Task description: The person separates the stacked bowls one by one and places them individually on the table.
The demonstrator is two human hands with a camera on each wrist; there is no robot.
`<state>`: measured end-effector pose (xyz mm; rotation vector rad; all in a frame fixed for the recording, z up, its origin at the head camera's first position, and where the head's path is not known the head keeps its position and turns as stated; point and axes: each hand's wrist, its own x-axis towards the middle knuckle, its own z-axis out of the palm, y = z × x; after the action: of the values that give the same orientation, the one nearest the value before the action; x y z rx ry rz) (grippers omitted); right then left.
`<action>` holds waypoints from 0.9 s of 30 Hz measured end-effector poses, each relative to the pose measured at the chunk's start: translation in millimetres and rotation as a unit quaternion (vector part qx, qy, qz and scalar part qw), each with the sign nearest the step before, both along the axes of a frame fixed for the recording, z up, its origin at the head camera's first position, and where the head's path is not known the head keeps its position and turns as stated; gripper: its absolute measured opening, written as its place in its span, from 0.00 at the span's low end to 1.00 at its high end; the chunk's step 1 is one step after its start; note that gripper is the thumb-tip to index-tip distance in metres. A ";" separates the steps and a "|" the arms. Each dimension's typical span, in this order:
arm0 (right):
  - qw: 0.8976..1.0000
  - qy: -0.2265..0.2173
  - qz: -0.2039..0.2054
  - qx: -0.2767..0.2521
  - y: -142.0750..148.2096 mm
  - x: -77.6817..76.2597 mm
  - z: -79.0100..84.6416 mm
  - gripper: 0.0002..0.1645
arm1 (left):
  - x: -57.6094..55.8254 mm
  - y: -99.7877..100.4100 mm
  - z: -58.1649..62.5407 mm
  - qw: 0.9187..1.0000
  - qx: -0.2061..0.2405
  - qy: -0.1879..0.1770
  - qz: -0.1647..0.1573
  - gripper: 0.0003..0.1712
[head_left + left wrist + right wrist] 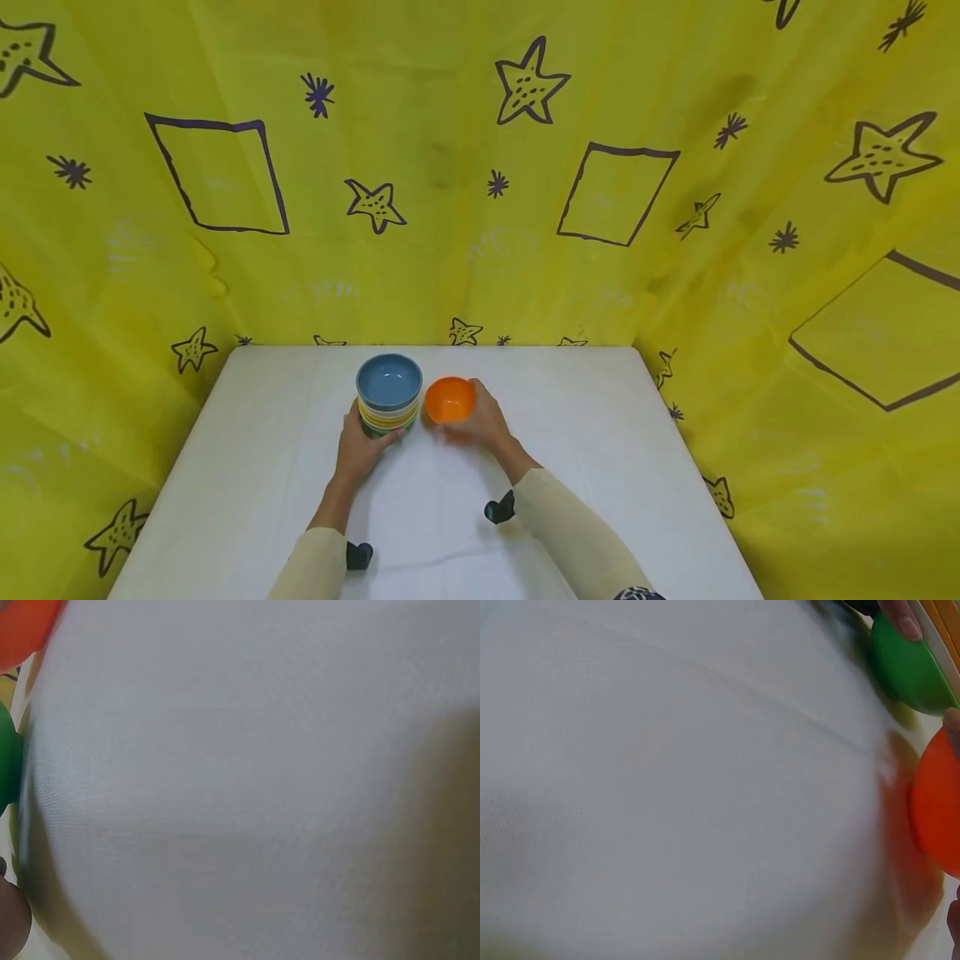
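A stack of nested bowls stands on the table, with a blue bowl (389, 383) on top, white and yellow rims beneath it, and a green bowl (907, 671) at the bottom. My left hand (358, 446) grips the stack low, thumb across its near side and fingers around its left. Just right of the stack, an orange bowl (450, 402) is held by my right hand (487, 421) at its right and near sides. In the left wrist view only edges of the green bowl (7, 757) and the orange bowl (22, 630) show.
A white table (570, 417) lies under the bowls, its far edge against a yellow curtain (435, 275) printed with stars and squares. The curtain also hangs along the left and right sides. Dark wrist devices (500, 507) sit at both wrists.
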<state>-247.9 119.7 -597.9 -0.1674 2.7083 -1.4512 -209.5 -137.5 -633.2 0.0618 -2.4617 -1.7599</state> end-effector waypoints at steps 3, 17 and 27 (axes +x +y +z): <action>1.000 -0.004 0.000 -0.001 -1.3 -1.5 -0.4 0.59 | -0.3 0.1 -0.9 1.000 0.000 0.001 0.001 0.63; 0.999 -0.034 0.004 0.008 -4.3 -1.8 -0.7 0.69 | -0.5 -0.4 -2.5 1.000 -0.006 -0.004 0.005 0.64; 0.999 -0.026 0.000 0.026 -5.8 -5.3 11.6 0.67 | -1.0 0.2 -2.1 1.000 0.000 -0.001 0.004 0.64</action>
<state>-253.2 113.9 -586.2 -0.1252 2.7017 -1.3632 -210.5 -137.3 -635.3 0.0733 -2.4592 -1.7579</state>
